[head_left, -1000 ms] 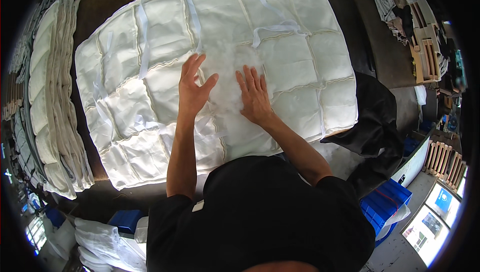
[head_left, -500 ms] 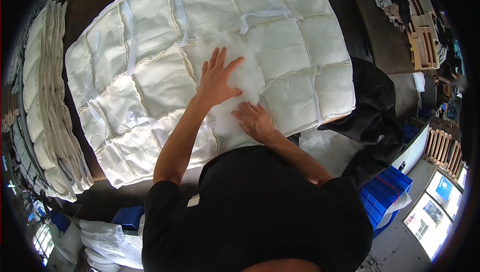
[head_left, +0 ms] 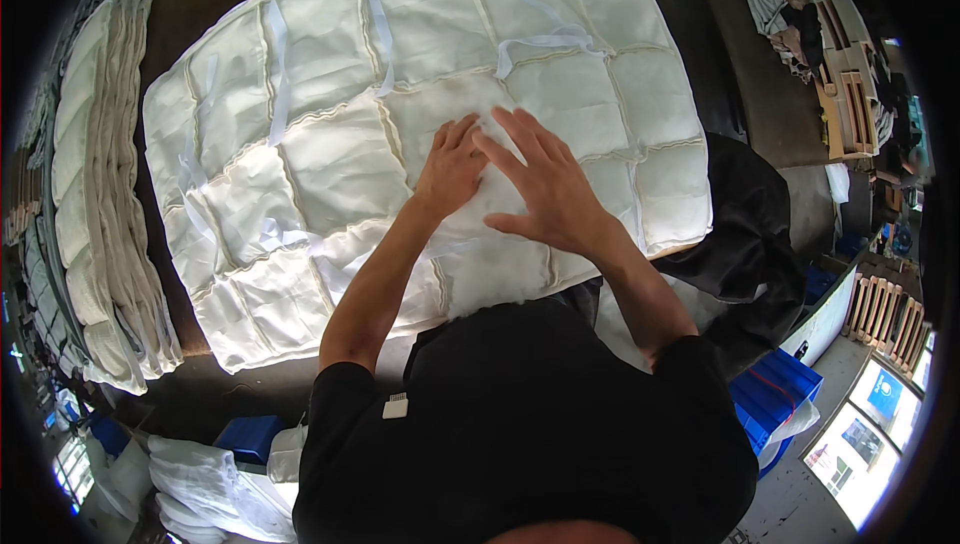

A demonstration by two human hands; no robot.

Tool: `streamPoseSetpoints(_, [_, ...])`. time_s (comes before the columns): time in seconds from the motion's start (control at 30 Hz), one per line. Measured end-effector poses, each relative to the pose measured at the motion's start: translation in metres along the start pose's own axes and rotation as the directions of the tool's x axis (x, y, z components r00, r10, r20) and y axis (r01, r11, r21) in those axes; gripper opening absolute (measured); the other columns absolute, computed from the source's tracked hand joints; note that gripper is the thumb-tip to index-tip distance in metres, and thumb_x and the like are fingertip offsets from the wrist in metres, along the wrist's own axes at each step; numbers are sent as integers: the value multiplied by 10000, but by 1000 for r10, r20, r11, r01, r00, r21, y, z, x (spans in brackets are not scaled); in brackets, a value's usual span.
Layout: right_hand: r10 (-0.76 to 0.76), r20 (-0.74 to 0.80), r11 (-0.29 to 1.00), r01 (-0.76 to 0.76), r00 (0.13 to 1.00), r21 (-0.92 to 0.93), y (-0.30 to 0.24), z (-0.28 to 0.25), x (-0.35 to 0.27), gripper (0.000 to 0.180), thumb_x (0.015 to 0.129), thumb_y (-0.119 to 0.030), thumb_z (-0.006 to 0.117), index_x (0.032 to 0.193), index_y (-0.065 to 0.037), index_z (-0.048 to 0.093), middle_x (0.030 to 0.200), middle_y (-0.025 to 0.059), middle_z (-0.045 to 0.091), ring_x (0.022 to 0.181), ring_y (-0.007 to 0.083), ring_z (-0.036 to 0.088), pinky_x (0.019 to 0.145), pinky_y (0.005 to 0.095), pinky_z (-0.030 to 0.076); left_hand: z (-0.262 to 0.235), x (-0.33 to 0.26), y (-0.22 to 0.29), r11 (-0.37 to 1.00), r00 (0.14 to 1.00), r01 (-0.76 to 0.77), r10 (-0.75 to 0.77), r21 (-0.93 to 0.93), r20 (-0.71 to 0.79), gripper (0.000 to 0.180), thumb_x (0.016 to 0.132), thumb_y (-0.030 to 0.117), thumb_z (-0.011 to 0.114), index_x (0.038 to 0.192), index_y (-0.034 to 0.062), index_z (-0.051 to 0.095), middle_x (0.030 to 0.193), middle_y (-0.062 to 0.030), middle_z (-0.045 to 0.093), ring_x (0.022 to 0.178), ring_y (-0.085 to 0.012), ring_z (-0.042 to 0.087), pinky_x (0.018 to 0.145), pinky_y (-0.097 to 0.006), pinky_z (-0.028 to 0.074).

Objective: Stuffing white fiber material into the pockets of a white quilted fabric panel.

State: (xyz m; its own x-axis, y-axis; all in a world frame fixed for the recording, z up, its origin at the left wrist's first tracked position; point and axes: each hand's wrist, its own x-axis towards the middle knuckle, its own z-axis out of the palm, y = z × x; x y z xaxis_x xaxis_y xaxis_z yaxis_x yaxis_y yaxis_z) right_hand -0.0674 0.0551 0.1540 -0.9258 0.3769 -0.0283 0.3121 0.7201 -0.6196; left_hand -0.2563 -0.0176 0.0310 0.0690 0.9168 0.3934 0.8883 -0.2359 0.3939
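Observation:
A large white quilted pad (head_left: 330, 179), sewn into squares with raised cream seams, lies across the dark table. Loose white fluffy fibre filling (head_left: 490, 272) is spread on its middle squares, close to my body. My left hand (head_left: 452, 169) rests on the filling, fingers slightly bent and close to one another. Beside it my right hand (head_left: 550, 184) is over the same patch, thumb and fingers spread, its fingertips near those of the left. Whether the right palm touches the filling cannot be made out. White fabric ribbons (head_left: 372, 24) trail over the pad's far part.
A stack of folded white quilted pads (head_left: 95, 184) stands at the left. Black cloth (head_left: 740, 214) bunches at the pad's right, near more white fluff (head_left: 630, 319). A blue crate (head_left: 775, 394) is at lower right; a small blue bin (head_left: 248, 436) and white sheeting (head_left: 205, 484) are lower left.
My right hand has risen off the near filling and moved up and right, fingers spreading. My left hand has shifted slightly right, its fingers drawn closer together.

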Motion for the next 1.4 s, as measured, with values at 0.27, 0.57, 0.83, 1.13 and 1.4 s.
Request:
streamPoseSetpoints(0.27, [131,-109,981,-144,985,-127,21,89,64,1096,670,-476,860,1569,-174,311,1651,208,115,1512,485,98,1076,738,273,-63,-1,-24,629,840,394,-542,-671,-14,457,882,104,701,1328,61,615,1493,-164,485,1429,-322,405,1149,-424,354])
streamPoseSetpoints(0.57, [53,-119,991,-67,991,-118,62,89,72,965,643,-286,873,1487,-126,435,1625,160,247,1488,439,241,1070,673,341,-41,13,-53,-17,415,607,-846,-794,335,351,1012,66,516,1355,-1,548,1366,-109,579,1378,-217,462,973,-370,501])
streamPoseSetpoints(0.83, [118,-335,992,-99,935,73,57,90,69,958,676,-144,853,1514,-100,390,1613,211,253,1488,438,249,1072,562,373,-42,39,-71,944,930,242,-292,225,224,581,748,-62,655,1293,118,566,1170,-108,515,1095,-312,553,892,-425,498])
streamPoseSetpoints(1.13, [44,-227,995,-63,973,-75,63,100,55,806,686,-108,774,1429,-27,471,1585,206,322,1476,407,291,1076,553,378,-20,44,-81,924,948,269,-304,271,95,400,743,37,709,1119,129,609,1070,-103,512,984,-303,590,819,-424,526])
streamPoseSetpoints(1.4, [168,270,919,-52,948,-391,78,116,90,454,838,-307,689,1210,-50,643,1169,159,652,1187,333,557,1052,459,408,-38,37,-49,960,929,267,-280,-87,-244,420,634,-64,632,1023,89,678,1106,-83,619,1017,-295,605,844,-418,477])
